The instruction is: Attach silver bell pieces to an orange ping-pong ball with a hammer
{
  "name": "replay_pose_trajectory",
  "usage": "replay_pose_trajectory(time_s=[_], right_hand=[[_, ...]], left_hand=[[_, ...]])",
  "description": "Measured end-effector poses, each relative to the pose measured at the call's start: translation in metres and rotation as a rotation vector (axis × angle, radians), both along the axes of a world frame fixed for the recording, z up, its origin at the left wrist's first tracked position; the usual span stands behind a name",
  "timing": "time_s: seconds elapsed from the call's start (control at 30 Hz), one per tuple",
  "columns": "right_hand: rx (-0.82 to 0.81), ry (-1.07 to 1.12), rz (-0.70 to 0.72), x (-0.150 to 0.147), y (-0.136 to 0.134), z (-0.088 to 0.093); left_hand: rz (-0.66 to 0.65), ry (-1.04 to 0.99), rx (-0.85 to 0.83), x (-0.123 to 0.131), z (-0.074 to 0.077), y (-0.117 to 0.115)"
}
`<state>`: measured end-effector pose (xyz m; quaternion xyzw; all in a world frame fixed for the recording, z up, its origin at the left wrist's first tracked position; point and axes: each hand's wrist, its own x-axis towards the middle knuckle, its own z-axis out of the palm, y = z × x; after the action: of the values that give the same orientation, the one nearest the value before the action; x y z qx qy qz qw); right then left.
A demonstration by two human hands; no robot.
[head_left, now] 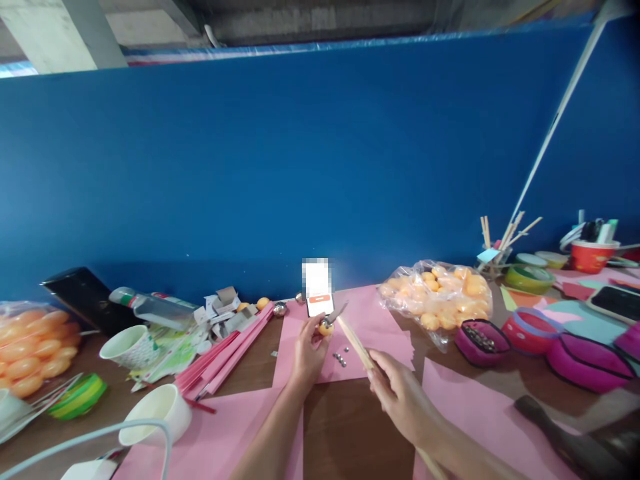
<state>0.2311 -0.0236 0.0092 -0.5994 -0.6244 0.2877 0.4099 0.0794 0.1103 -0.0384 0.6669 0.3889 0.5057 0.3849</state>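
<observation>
My left hand (307, 352) is closed around a small yellow-orange ball (326, 329) with a shiny top. A grey pointed blade (341, 311) shows beside the ball; what it belongs to is hidden. My right hand (395, 393) grips a long pale wooden stick (357, 341), perhaps a pair pressed together, its tip slanting up toward the ball. Between my hands, several small metal beads (341, 361) lie on a pink paper sheet (367, 320). Just behind my left hand a lit phone (319, 305) stands upright.
At right are a bag of orange balls (440, 293), a magenta bowl of beads (481, 343) and a cup of sticks (495, 257). At left are pink strips (230, 350), a white cup (157, 413), a clear bottle (155, 308) and another ball bag (37, 347). A blue partition (320, 153) rises behind.
</observation>
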Motion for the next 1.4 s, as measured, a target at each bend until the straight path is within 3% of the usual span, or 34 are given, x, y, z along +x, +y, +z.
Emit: replay_pose_trajectory(time_s=[0.4,0.57,0.73,0.87,1.0,1.13,1.4], right_hand=[[-0.016,0.15,0.011,0.001,0.002,0.002],[-0.065,0.258,-0.004,-0.001,0.006,0.013],[-0.112,0.221,0.012,0.005,0.004,0.029],[-0.038,-0.028,-0.027,0.024,0.0,0.03],[0.068,-0.437,-0.151,0.051,0.0,0.012],[0.028,-0.703,-0.246,0.069,0.002,-0.004],[-0.108,-0.969,-0.27,0.07,0.008,-0.01]], left_hand=[[0.0,-0.04,-0.039,0.002,0.0,0.0],[0.053,-0.012,-0.037,0.0,-0.004,0.003],[0.051,0.024,-0.036,-0.002,-0.007,0.005],[0.077,0.03,-0.051,-0.002,-0.003,0.003],[0.081,0.052,-0.054,-0.003,0.002,0.0],[0.106,0.085,0.003,-0.003,0.003,0.001],[0.083,0.082,-0.028,-0.004,0.0,0.003]])
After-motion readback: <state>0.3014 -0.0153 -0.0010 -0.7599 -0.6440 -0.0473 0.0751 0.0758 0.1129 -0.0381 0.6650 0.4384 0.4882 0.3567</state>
